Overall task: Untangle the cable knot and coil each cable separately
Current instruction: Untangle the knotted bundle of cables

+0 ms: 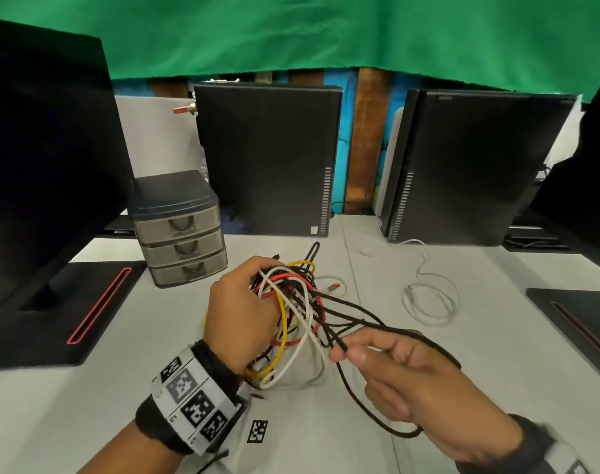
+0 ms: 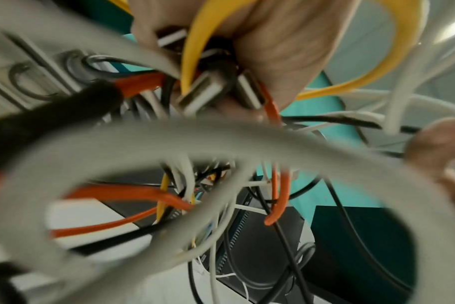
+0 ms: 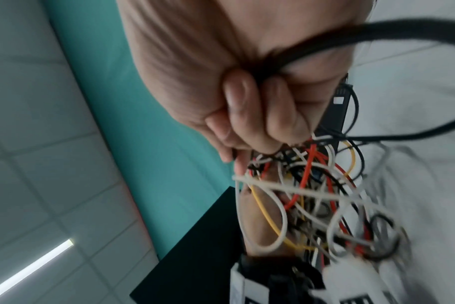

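So white table (image 1: 428, 388) with two black PC towers (image 1: 267, 159) at back, grey drawer unit (image 1: 180, 230) left. Cable knot (image 1: 291, 313) of white, red, yellow, black cables held above table centre, left hand (image 1: 240, 313) curled round it. Right hand (image 1: 411, 381) pinches black cable (image 1: 346, 348) between thumb and finger. Coiled white cable (image 1: 431, 302) lies apart on right

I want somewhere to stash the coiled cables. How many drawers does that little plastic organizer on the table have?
3, stacked in the organizer at back left of the table: top drawer, middle drawer, bottom drawer. Each shows a curved handle; none appear hidden.
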`<move>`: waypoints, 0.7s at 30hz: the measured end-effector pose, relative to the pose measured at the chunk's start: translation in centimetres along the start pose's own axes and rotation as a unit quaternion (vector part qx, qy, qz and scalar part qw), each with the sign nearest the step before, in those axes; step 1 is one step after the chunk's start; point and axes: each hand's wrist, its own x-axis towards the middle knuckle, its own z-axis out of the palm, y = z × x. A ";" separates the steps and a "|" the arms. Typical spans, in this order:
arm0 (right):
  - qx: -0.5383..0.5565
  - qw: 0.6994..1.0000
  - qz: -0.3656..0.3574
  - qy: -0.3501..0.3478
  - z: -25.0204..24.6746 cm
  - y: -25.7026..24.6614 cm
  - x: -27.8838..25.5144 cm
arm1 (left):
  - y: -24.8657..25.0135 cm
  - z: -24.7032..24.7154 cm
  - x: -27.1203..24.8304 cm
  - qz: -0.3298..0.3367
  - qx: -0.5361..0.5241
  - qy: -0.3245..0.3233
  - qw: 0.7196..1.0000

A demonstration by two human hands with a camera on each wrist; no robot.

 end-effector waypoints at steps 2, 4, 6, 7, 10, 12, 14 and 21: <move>0.008 0.996 -0.044 -0.073 -1.4 -1.3 -0.8 | -0.9 -0.3 0.7 -0.021 0.001 -0.001 1.000; 0.052 0.983 -0.087 -0.154 -3.0 -2.8 -1.7 | -2.0 -0.9 1.5 -0.052 -0.024 0.003 0.998; 0.083 0.974 -0.128 -0.169 -4.5 -3.8 -2.2 | -2.8 -1.8 2.4 -0.075 -0.043 0.025 0.996; 0.075 0.977 -0.140 -0.146 -5.0 -4.0 -2.1 | -3.1 -2.2 2.6 -0.079 -0.041 0.037 0.995; 0.025 0.991 -0.121 -0.058 -5.5 -3.3 -0.9 | -2.7 -2.8 2.6 -0.070 -0.012 0.068 0.995; 0.007 0.996 -0.064 -0.068 -4.7 -2.7 -0.1 | -2.0 -2.7 2.1 -0.042 0.028 0.072 0.996; -0.018 0.996 0.002 -0.083 -3.2 -2.2 0.5 | -1.1 -2.2 1.5 -0.006 0.050 0.067 0.996; -0.159 0.983 -0.014 0.096 1.6 0.8 1.4 | 1.8 0.6 0.0 0.041 0.010 0.042 0.998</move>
